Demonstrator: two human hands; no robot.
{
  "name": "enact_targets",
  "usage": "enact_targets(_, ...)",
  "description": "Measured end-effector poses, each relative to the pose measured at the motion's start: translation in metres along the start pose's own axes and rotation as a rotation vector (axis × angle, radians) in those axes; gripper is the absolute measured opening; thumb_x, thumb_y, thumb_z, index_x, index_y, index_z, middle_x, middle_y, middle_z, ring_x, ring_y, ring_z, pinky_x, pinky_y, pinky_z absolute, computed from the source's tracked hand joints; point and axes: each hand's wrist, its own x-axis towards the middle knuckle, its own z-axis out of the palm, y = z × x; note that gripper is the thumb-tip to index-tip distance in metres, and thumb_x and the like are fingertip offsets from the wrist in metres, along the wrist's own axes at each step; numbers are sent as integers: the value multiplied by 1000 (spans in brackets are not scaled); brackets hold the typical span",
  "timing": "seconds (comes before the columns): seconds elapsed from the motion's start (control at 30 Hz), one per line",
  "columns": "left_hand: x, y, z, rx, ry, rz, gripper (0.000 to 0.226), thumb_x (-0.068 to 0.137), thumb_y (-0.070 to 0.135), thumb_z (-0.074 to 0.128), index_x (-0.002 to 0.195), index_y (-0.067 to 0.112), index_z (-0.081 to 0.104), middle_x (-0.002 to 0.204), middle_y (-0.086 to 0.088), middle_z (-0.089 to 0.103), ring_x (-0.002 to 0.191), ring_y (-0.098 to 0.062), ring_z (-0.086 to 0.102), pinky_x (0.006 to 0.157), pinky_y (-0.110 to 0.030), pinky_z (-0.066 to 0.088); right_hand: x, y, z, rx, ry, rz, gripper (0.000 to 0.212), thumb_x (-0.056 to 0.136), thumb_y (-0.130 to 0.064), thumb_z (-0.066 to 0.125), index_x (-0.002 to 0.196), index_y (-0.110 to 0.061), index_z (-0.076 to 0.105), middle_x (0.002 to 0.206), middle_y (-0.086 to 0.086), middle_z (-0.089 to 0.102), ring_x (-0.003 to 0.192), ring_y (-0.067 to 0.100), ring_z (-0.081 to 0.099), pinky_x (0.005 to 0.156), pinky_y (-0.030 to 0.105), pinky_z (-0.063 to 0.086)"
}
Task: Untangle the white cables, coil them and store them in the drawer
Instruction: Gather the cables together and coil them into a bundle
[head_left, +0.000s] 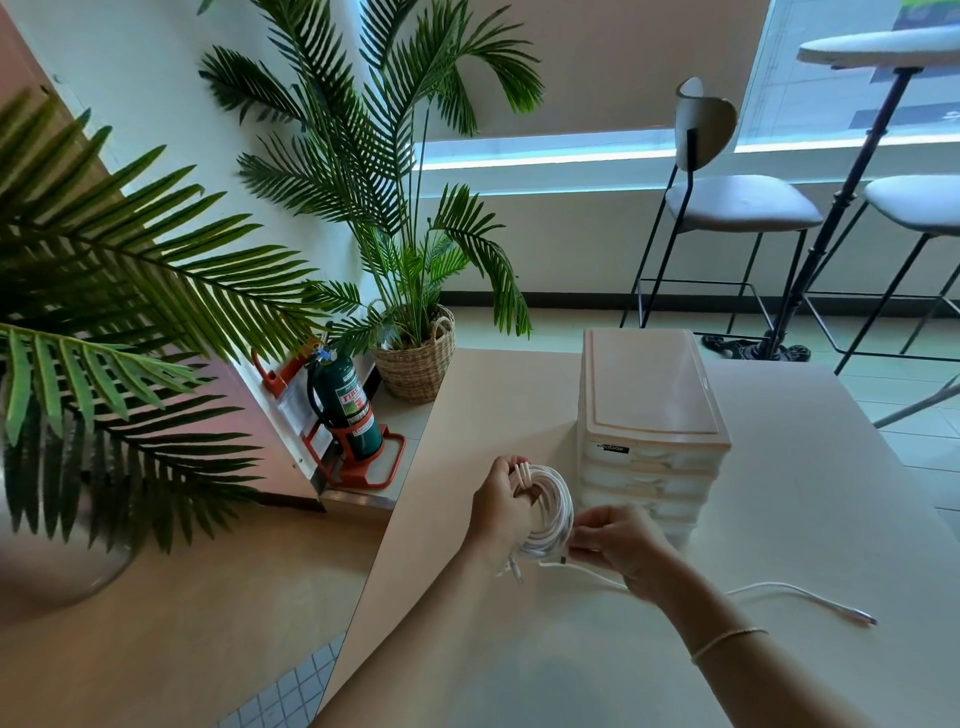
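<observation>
A coil of white cable (551, 512) is held up just above the pale table (519, 649), in front of a small plastic drawer unit (652, 415). My left hand (501, 506) grips the coil's left side, fingers curled round the loops. My right hand (618, 545) pinches the coil's lower right edge near a plug end. A loose white cable (810, 597) trails from under my right hand across the table to the right, ending in a connector. The unit's drawers all look closed.
The table's left edge drops to a wooden floor with a green fire extinguisher (347, 410) and a potted palm in a basket (415, 364). Large palm fronds fill the left. Bar stools (737, 208) and a high table stand behind on the right.
</observation>
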Motion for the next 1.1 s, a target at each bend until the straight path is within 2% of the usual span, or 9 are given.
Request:
enact_targets(0.13, 0, 0, 0, 6, 27, 16, 24, 89, 4, 58, 101, 22, 48, 97, 4, 58, 91, -12, 54, 78, -16, 38, 1, 2, 0, -86, 45, 73, 14, 79, 1, 69, 66, 4, 63, 49, 10, 63, 42, 14, 63, 44, 21, 54)
enact_targets(0.23, 1, 1, -1, 19, 32, 38, 23, 89, 4, 57, 106, 19, 50, 100, 2, 58, 93, -13, 54, 80, -16, 38, -1, 2, 2, -68, 8, 104, 17, 85, -4, 64, 70, 4, 62, 53, 11, 63, 45, 18, 65, 43, 23, 53)
enact_targets(0.33, 1, 2, 1, 61, 56, 66, 25, 90, 4, 56, 113, 12, 52, 99, 3, 57, 93, -12, 53, 77, -14, 36, -2, 3, 6, 38, -22, 125, 21, 90, -2, 56, 70, 4, 58, 52, 12, 65, 45, 18, 66, 43, 24, 55)
enact_targets(0.47, 1, 3, 1, 71, 94, 79, 26, 89, 3, 56, 114, 9, 52, 99, 3, 56, 92, -12, 52, 77, -14, 35, -5, 2, 7, 143, -51, 137, 18, 88, 5, 53, 72, 7, 61, 59, 16, 68, 51, 20, 68, 50, 25, 58)
enact_targets(0.57, 2, 2, 1, 66, 99, 77, 26, 89, 4, 56, 114, 10, 52, 100, 3, 56, 94, -14, 54, 79, -16, 37, -5, 2, 8, 160, -56, 146, 15, 81, 12, 54, 71, 10, 64, 66, 21, 69, 56, 23, 69, 54, 25, 59)
enact_targets(0.67, 2, 4, 2, 68, 97, 92, 25, 89, 3, 57, 112, 10, 53, 99, 4, 56, 94, -14, 53, 79, -17, 37, -6, 0, 10, 138, -57, 148, 11, 80, 8, 56, 73, 9, 65, 69, 21, 70, 58, 24, 70, 54, 25, 58)
enact_targets(0.83, 2, 2, 1, 59, 84, 87, 26, 89, 3, 56, 114, 10, 53, 100, 4, 57, 93, -12, 53, 80, -17, 38, -6, -2, 13, -39, -28, 95, 16, 84, 3, 61, 69, -1, 59, 67, 16, 70, 56, 19, 69, 53, 25, 58)
enact_targets(1.0, 0, 0, -3, 14, 25, 34, 27, 87, 3, 59, 108, 19, 51, 99, 3, 58, 92, -11, 54, 76, -12, 36, -11, -16, -5, -377, -152, 115, 10, 83, -16, 69, 78, -9, 63, 74, 5, 70, 58, 12, 65, 54, 24, 54)
enact_targets(1.1, 0, -3, -6, 23, 10, 26, 27, 87, 3, 60, 102, 21, 47, 98, 1, 59, 91, -12, 54, 73, -10, 36, -8, -25, -14, -504, -59, 74, 12, 80, -16, 72, 86, -10, 63, 79, 5, 66, 64, 15, 62, 57, 26, 53)
